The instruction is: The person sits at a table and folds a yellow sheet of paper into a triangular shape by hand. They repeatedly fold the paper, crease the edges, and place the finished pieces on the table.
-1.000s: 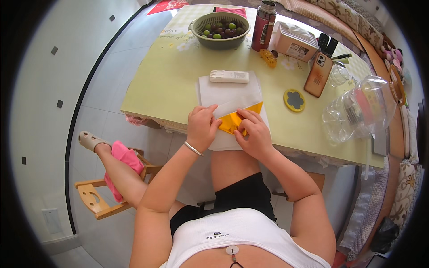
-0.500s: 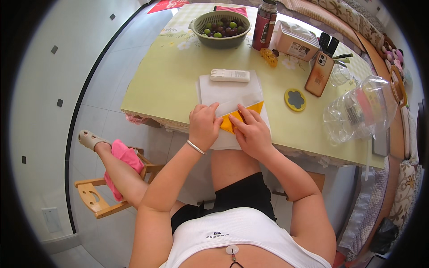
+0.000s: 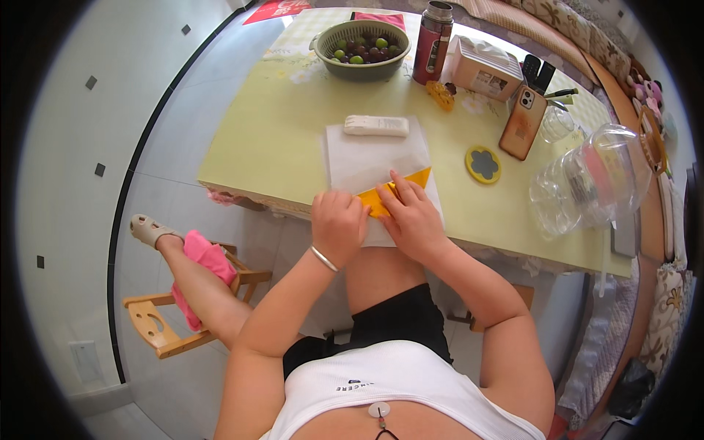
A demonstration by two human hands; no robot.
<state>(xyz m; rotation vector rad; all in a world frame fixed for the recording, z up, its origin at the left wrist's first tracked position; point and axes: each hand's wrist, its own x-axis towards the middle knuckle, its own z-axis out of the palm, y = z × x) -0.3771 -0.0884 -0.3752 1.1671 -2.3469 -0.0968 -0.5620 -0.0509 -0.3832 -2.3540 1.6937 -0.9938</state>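
Observation:
A folded piece of orange-yellow paper (image 3: 416, 178) lies at the table's near edge, on top of white sheets of paper (image 3: 353, 163). My left hand (image 3: 339, 224) is closed, its fingers curled and the thumb and forefinger pinching the paper's left end. On the middle of the same paper, my right hand (image 3: 416, 220) holds it down with bent fingertips, the forefinger pointing away from me. The paper's right corner sticks out past those fingers. Part of the folded piece is hidden under both hands. A long white case-like object (image 3: 376, 126) rests across the top of the white sheets.
At the back stand a grey-green colander of grapes (image 3: 361, 69), a dark red bottle (image 3: 433, 44) and a pink tissue box (image 3: 485, 70). To the right are a phone (image 3: 523, 123), a yellow coaster (image 3: 483, 165) and a large clear plastic jug (image 3: 587, 180). A wooden stool (image 3: 157, 323) is on the left.
My left hand has drawn slightly toward me, and its fingers have curled in more at the paper's left end. The right hand has stayed nearly in place.

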